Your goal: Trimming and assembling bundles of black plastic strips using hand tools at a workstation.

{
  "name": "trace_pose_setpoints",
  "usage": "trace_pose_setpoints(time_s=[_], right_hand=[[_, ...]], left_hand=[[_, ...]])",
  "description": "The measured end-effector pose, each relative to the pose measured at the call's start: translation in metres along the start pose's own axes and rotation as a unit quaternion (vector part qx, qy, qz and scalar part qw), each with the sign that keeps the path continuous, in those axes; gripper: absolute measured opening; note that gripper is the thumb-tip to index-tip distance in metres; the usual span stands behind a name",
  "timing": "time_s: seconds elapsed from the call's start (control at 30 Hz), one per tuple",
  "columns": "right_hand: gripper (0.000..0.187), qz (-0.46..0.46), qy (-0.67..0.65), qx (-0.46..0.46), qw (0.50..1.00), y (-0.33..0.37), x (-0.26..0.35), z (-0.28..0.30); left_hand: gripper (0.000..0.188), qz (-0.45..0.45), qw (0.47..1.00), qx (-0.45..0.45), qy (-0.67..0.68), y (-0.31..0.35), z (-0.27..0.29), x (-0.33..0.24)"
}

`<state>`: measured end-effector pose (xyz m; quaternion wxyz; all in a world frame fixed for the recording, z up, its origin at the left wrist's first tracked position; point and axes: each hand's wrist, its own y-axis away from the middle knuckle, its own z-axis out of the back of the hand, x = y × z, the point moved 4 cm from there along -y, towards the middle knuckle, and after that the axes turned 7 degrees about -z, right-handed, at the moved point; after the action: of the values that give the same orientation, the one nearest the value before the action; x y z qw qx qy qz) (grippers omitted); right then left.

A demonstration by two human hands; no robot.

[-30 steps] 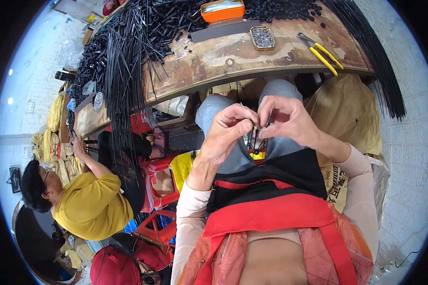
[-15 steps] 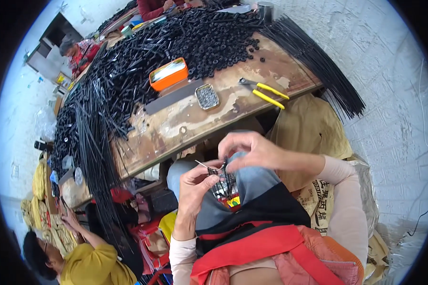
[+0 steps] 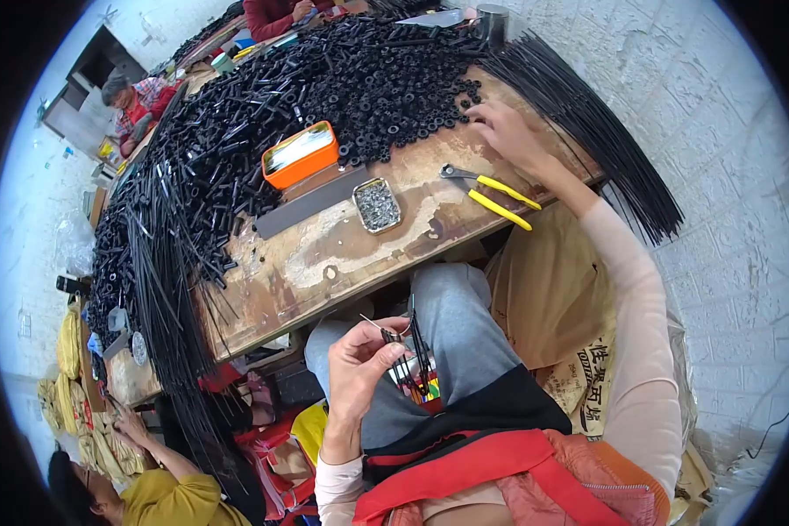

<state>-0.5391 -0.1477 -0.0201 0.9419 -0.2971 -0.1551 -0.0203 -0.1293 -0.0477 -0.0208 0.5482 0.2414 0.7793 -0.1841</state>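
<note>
Over my lap, my left hand is closed in a pinch on a thin pale wire loop. Several slim black pieces hang from the loop; how they are joined to it is too small to tell. My right hand is stretched out over the bench, its fingers apart at the edge of a heap of small black rings. The fingertips touch or nearly touch the outermost rings, and I see nothing held in them. Yellow-handled cutting pliers lie on the wood just nearer to me than this hand.
On the wooden bench stand an orange box and a small tin of metal bits, beside a dark flat strip. Long black rods overhang the right end, more the left. A person sits lower left.
My right hand has left the wire loop and reached forward and right to the black rings. My left hand stays over my lap, still pinching the wire. The view has shifted slightly.
</note>
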Motion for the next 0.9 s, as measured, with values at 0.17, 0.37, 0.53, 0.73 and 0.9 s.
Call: trace_pose_setpoints(time_s=[0.17, 0.37, 0.53, 0.73, 0.9], right_hand=[[0.024, -0.206, -0.483, 0.237, 0.817, 0.060, 0.138, 0.034], [0.021, -0.190, -0.555, 0.297, 0.753, 0.103, 0.222, 0.074], [0.014, -0.147, -0.516, 0.290, 0.793, 0.112, 0.243, 0.098], [0.011, -0.132, -0.533, 0.305, 0.778, 0.123, 0.252, 0.098], [0.011, -0.126, -0.506, 0.317, 0.792, 0.121, 0.260, 0.106]], left_hand=[[0.011, 0.035, 0.996, 0.055, -0.055, -0.002, -0.014, 0.003], [0.044, 0.018, 0.993, 0.112, -0.017, 0.004, -0.047, -0.010], [0.042, -0.009, 0.995, 0.095, -0.014, 0.022, -0.043, -0.024], [0.034, 0.007, 0.998, 0.063, -0.015, 0.038, -0.035, -0.030], [0.030, -0.008, 0.999, 0.050, 0.005, 0.042, -0.033, -0.027]])
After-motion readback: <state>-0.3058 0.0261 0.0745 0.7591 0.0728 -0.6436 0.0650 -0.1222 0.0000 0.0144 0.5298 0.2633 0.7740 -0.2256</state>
